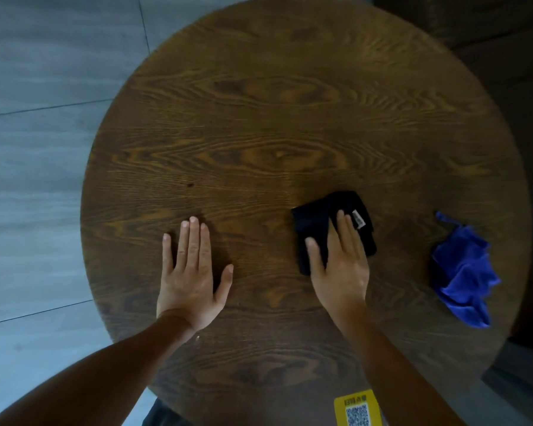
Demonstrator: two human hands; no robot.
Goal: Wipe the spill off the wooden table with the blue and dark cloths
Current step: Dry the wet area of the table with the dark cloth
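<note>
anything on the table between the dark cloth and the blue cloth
No, the head view shows bare wood between the dark cloth and the blue cloth.

Yellow QR sticker (356, 408) nr bottom edge; grey tile floor (37, 149); maybe sofa (490, 32).

Yellow QR-code sticker (356, 408) at 6 o'clock: cut by the bottom edge, print unreadable. Dark cloth (317, 222): near part hidden under the right hand (342, 265); tag (358, 219) illegible. Round worktop (259, 133): near rim beyond frame.

Round wooden table (290, 118) bears dark cloth (317, 222), blue cloth (462, 272).
</note>
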